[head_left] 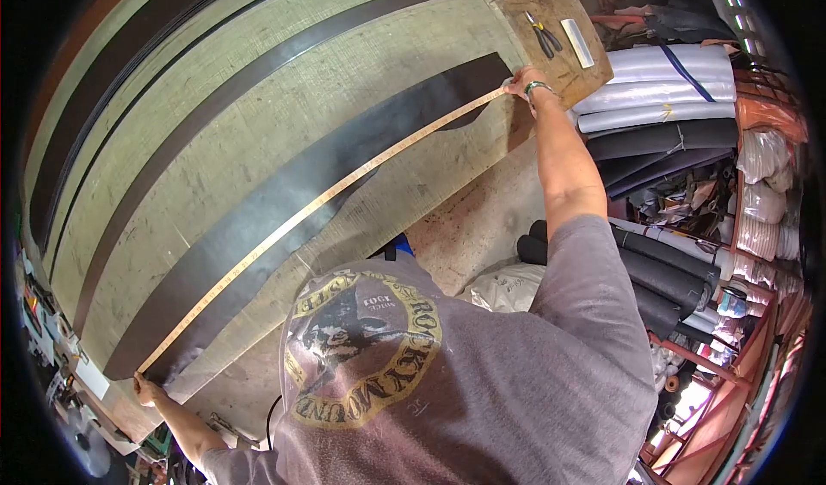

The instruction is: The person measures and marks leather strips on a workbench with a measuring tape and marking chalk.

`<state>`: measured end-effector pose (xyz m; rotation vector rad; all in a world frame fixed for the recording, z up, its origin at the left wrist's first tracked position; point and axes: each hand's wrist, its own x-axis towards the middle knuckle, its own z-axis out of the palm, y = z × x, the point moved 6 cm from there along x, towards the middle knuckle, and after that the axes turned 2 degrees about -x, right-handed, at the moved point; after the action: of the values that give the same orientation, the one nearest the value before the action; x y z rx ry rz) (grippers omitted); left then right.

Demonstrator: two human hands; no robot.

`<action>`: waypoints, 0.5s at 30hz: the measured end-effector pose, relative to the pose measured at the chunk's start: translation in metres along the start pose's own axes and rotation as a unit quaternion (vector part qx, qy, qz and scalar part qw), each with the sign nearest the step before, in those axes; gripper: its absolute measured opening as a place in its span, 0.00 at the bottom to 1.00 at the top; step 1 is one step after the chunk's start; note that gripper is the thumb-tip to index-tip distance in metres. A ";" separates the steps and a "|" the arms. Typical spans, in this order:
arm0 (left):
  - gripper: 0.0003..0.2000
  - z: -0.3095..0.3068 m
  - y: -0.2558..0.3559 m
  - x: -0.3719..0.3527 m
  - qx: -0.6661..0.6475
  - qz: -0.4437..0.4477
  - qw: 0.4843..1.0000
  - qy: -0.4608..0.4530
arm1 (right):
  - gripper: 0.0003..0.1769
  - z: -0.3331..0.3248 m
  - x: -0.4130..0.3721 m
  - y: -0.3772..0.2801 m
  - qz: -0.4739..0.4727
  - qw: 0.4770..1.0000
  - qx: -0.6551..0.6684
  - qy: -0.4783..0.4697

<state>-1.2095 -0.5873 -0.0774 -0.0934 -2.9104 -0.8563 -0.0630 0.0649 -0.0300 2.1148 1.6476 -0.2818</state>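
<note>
A broad dark strip of sheet material [258,205] lies lengthwise across the worktable [413,50]. Along its near side runs a long, thin yellowish measuring tape [311,208] with number marks, stretched between my hands. At the lower left, my left hand [148,390] is closed on one end of the tape, beside the strip's corner. My right hand [520,82], with a green band at the wrist, pinches the other end near the strip's far right corner. The fingertips of both hands are small in view. The dark strip's near edge is uneven.
Narrower dark strips [288,50] lie farther back on the table. On a brown board [559,3] at the right rest yellow-and-black pliers [545,37] and a pale rectangular block [576,43]. Wrapped white rolls [658,76] and dark rolls [662,141] are stacked beyond the table's right end.
</note>
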 end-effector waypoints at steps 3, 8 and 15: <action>0.20 0.001 -0.001 0.001 0.008 0.027 1.000 0.002 | 0.27 0.007 0.006 0.007 0.012 0.999 0.023 0.023; 0.19 0.001 0.001 -0.011 -0.048 -0.093 0.994 -0.022 | 0.19 0.011 0.010 0.011 -0.030 0.993 -0.054 0.102; 0.16 -0.010 0.048 -0.061 0.017 -0.006 1.000 0.011 | 0.16 0.060 0.084 0.027 -0.138 0.987 0.008 0.079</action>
<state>-1.1439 -0.5545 -0.0505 -0.0628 -2.9063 -0.8036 -0.0080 0.1048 -0.1121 1.9610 2.0395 -0.2165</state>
